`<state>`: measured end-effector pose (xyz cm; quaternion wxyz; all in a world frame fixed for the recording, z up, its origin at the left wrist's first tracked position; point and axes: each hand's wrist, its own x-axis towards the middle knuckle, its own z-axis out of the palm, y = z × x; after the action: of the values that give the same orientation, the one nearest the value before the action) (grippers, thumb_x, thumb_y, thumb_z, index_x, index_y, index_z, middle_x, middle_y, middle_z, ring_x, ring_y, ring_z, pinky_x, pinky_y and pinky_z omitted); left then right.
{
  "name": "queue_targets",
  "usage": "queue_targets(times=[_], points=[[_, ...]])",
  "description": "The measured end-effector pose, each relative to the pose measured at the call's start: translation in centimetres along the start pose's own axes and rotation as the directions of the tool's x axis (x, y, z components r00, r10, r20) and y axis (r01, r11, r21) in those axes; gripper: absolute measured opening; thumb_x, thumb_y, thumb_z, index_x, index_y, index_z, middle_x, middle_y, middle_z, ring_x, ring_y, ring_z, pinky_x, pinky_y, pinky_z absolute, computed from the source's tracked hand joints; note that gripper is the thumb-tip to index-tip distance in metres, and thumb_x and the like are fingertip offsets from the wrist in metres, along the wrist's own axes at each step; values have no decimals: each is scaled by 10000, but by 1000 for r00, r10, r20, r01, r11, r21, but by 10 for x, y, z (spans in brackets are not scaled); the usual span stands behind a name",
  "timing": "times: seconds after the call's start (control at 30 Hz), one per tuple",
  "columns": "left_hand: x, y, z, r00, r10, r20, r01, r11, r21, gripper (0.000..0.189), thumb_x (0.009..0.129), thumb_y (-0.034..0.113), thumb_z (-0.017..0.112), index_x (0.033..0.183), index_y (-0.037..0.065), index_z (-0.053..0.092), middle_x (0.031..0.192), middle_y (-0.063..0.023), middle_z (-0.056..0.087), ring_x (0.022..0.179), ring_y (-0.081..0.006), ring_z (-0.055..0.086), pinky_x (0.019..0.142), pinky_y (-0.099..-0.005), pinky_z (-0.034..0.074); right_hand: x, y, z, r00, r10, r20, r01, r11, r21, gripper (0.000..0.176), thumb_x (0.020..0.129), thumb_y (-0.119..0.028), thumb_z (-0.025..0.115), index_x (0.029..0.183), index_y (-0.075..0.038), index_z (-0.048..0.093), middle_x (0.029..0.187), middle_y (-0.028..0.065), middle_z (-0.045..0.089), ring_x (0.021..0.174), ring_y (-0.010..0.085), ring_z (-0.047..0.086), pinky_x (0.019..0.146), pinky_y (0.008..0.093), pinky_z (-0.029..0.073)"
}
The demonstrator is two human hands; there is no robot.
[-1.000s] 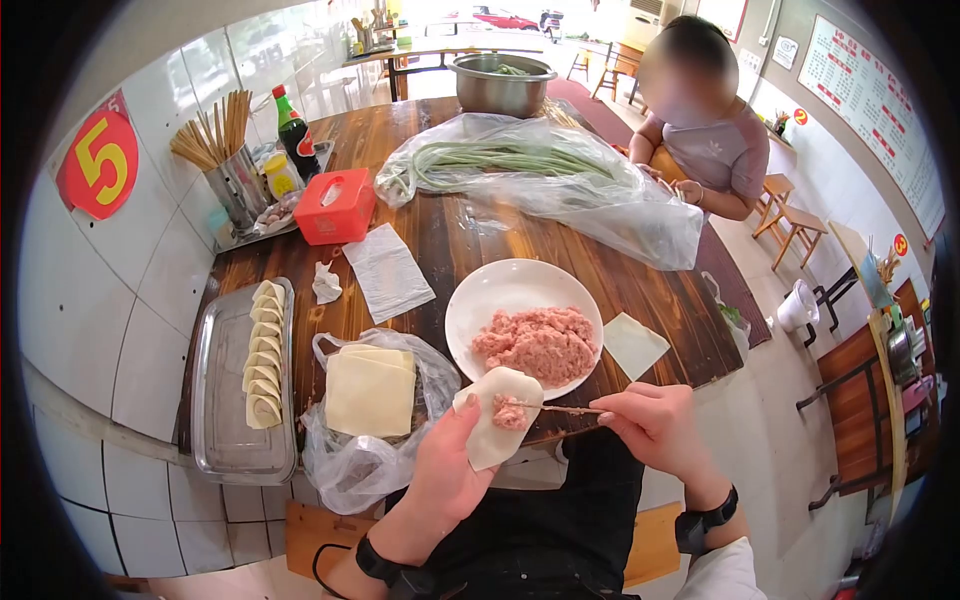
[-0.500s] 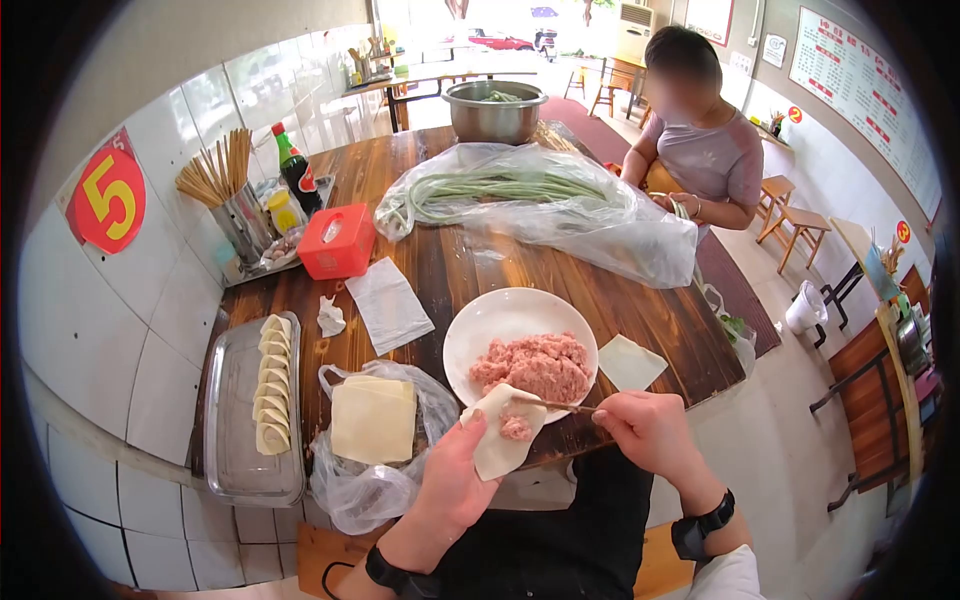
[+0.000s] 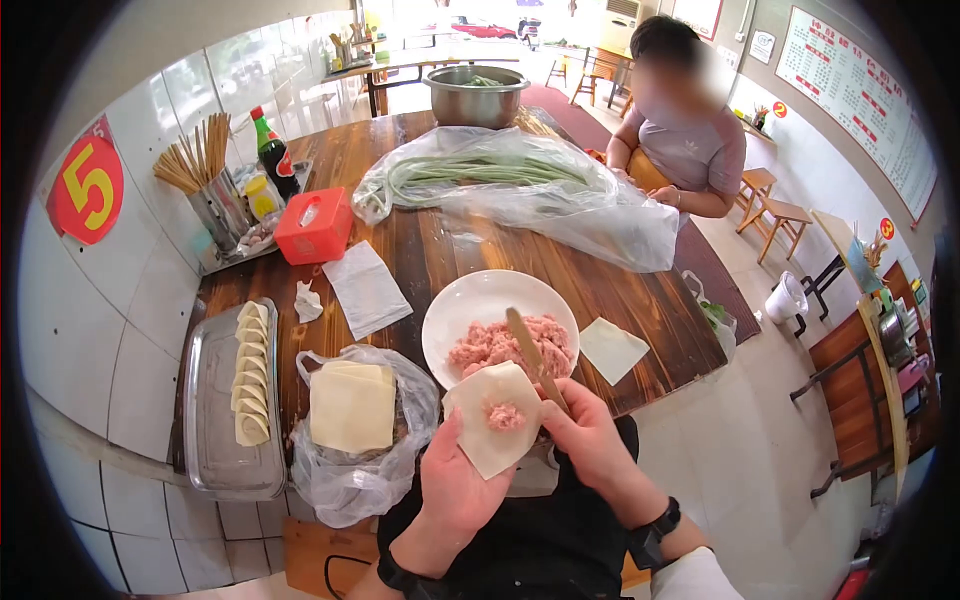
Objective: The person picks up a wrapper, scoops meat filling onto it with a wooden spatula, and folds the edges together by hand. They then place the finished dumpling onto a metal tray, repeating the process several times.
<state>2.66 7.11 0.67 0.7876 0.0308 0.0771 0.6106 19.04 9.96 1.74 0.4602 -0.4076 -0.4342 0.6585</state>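
A square dough wrapper [image 3: 490, 455] lies across the fingers of my left hand [image 3: 455, 485], the thumb pressing its left edge. On its middle sits a small lump of minced meat [image 3: 506, 416]. My right hand [image 3: 590, 440] grips a flat wooden spatula [image 3: 528, 343], blade pointing up and away, with its fingers at the wrapper's right corner. Just beyond, a white plate [image 3: 448, 305] bears a pile of pink minced meat [image 3: 482, 345]. A stack of wrappers [image 3: 352, 408] rests on a plastic bag [image 3: 415, 400] to the left. One loose wrapper [image 3: 613, 350] lies right of the plate.
A metal tray [image 3: 215, 450] at far left holds a row of folded dumplings [image 3: 251, 375]. Behind are a red tissue box [image 3: 313, 225], chopsticks [image 3: 205, 155], a bottle [image 3: 275, 155], bagged green vegetables [image 3: 490, 172] and a steel pot [image 3: 476, 100]. Another person [image 3: 685, 140] sits at the right.
The spatula has left the meat on the wrapper and swung upright. My right hand has moved left and down to the wrapper's edge. The whole view has shifted slightly.
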Motion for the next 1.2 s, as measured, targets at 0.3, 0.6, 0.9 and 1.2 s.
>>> queue_targets(times=[0.3,0.6,0.9,1.2], points=[[-5,1,-1,981,174,-90,-141,945,294,487,1073,224,367,1523,50,304,1498,-132,435,1402,-277,421,1192,-440,319,0,20,20,908,-407,-101,299,798,-523,122,879,-55,735,995,-21,718,858,17,666,714,79,617,623,239,505],[-4,3,-13,988,151,-13,-147,974,173,590,1075,305,430,1554,24,231,1589,-112,334,1459,-231,352,1207,-394,301,-7,25,51,684,-645,340,560,166,-811,301,714,-46,795,1009,-90,756,874,49,666,673,197,671,583,286,549],[-9,15,-5,976,195,-97,-160,944,287,476,1065,148,440,1500,-5,324,1505,-151,444,1395,-266,443,1197,-410,339,-7,-21,14,748,-614,254,492,254,-833,275,796,-179,795,1060,-114,754,855,57,654,635,195,655,574,307,531],[-10,17,2,974,125,-188,-39,914,405,449,1060,138,452,1475,-10,365,1462,-154,489,1378,-278,468,1177,-441,359,-2,-25,-5,734,-611,295,350,-32,-936,165,798,-187,798,938,-117,745,820,33,661,625,218,654,551,322,511]])
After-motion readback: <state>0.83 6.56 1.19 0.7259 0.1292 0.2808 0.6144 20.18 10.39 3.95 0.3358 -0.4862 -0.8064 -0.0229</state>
